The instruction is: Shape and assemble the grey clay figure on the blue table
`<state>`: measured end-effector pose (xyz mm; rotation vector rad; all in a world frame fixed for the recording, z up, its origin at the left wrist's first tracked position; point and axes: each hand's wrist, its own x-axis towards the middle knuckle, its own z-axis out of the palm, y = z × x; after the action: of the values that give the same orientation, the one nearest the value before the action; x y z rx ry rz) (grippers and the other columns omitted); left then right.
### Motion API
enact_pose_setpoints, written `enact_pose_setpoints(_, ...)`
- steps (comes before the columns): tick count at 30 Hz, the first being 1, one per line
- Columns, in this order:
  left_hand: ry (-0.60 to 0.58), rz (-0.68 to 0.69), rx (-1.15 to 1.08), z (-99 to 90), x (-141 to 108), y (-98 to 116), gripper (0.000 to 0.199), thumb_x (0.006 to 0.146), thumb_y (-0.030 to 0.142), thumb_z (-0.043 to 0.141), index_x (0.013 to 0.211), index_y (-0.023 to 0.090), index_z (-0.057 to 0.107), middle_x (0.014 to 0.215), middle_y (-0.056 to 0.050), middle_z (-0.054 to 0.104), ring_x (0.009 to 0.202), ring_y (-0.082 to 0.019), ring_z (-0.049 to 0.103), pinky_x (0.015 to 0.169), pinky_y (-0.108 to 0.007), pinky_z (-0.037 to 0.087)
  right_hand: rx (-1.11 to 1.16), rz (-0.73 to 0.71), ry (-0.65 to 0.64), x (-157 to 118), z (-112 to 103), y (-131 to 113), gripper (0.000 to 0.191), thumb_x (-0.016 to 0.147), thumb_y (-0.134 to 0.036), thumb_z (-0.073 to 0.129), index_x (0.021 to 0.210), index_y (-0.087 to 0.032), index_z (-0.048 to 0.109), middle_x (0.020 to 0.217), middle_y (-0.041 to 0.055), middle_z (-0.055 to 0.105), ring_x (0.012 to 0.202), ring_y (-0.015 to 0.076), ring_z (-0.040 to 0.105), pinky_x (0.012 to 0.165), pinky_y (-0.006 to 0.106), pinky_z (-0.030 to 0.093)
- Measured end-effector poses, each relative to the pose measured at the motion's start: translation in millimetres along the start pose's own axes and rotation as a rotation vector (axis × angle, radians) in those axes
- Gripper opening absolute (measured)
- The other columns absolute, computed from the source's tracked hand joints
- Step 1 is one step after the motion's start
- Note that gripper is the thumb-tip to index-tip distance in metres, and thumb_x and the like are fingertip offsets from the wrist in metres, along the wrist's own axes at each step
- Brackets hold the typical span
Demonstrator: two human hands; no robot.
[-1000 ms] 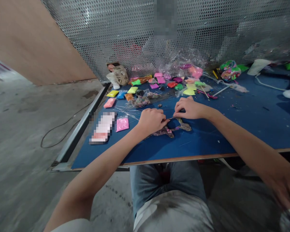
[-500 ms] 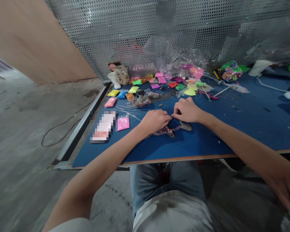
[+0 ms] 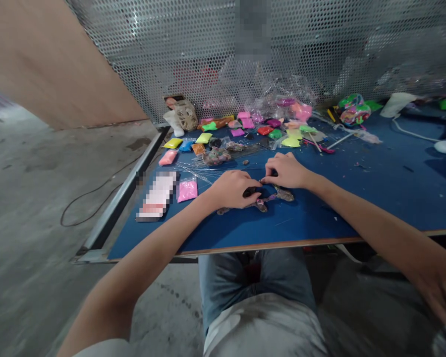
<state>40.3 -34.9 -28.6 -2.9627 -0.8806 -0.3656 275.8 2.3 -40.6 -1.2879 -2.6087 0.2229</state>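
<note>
Down on the blue bench (image 3: 357, 198) our two hands sit close together, fingertips nearly meeting over a mottled clay piece (image 3: 262, 201) of purple, pink and grey. Our left hand (image 3: 233, 188) lies curled on the clay's left part, fingers bent down and pressing on it, while our right hand (image 3: 287, 171) pinches a small bit at the clay's upper edge between thumb and forefinger; what exactly is pinched is too small for us to tell. The clay lies flat on the bench just under and between both hands, with one lobe showing to the right below our right hand. To the left a pink packet (image 3: 188, 190) rests beside a bundle of thin wires (image 3: 196, 171). Farther back a scatter of small coloured packets (image 3: 245, 130) spreads before crinkled clear wrapping (image 3: 282, 96), and a perforated metal screen (image 3: 319, 44) stands behind the bench.
</note>
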Motion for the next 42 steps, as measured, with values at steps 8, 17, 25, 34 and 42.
enact_pose_setpoints(8, 0.142, -0.055, 0.028, -4.4, 0.5, 4.5, 0.038, 0.101, 0.036, 0.047, 0.132, 0.025, 0.067, 0.108, -0.007, 0.077, 0.104, -0.021, 0.07, 0.101, -0.039, 0.046, 0.174, -0.254, 0.039, -5.0, -20.6, 27.3, 0.032, 0.099, -0.045, 0.049, 0.093, -0.02, 0.069, 0.097, 0.0092, 0.069, 0.09, 0.0241, 0.057, 0.086, 0.04, 0.033)
enact_pose_setpoints(17, 0.041, 0.053, 0.015, 0.8, 0.5, -2.9, 0.042, 0.1, 0.031, 0.047, 0.139, 0.022, 0.06, 0.115, -0.008, 0.075, 0.108, -0.022, 0.068, 0.1, -0.037, 0.046, 0.126, -0.256, -0.041, -1.3, -19.6, 30.9, 0.029, 0.094, -0.046, 0.06, 0.086, -0.023, 0.077, 0.089, 0.0056, 0.072, 0.088, 0.0235, 0.055, 0.084, 0.038, 0.033)
enact_pose_setpoints(25, -0.021, 0.009, 0.097, 5.6, 1.4, -2.6, 0.04, 0.101, 0.041, 0.046, 0.132, 0.023, 0.065, 0.114, -0.01, 0.073, 0.104, -0.023, 0.069, 0.092, -0.036, 0.048, 0.124, -0.189, -0.085, 1.0, -12.9, 23.3, 0.026, 0.091, -0.046, 0.064, 0.083, -0.024, 0.075, 0.09, 0.0048, 0.072, 0.093, 0.0239, 0.055, 0.082, 0.037, 0.03)
enact_pose_setpoints(34, 0.024, 0.114, 0.107, 2.4, -0.5, -7.8, 0.049, 0.103, 0.052, 0.043, 0.13, 0.02, 0.067, 0.117, -0.009, 0.075, 0.114, -0.024, 0.067, 0.094, -0.039, 0.045, 0.099, -0.207, -0.001, 2.4, -6.5, 19.2, 0.026, 0.092, -0.05, 0.064, 0.089, -0.028, 0.077, 0.09, 0.0042, 0.068, 0.09, 0.023, 0.054, 0.079, 0.036, 0.028)
enact_pose_setpoints(42, 0.05, 0.087, 0.106, 0.8, -1.3, -5.0, 0.056, 0.098, 0.065, 0.045, 0.118, 0.021, 0.074, 0.108, -0.008, 0.077, 0.104, -0.024, 0.071, 0.094, -0.039, 0.049, 0.068, -0.153, 0.048, 2.2, -3.6, 17.0, 0.036, 0.094, -0.055, 0.06, 0.084, -0.024, 0.075, 0.089, 0.0052, 0.07, 0.092, 0.0239, 0.054, 0.079, 0.037, 0.027)
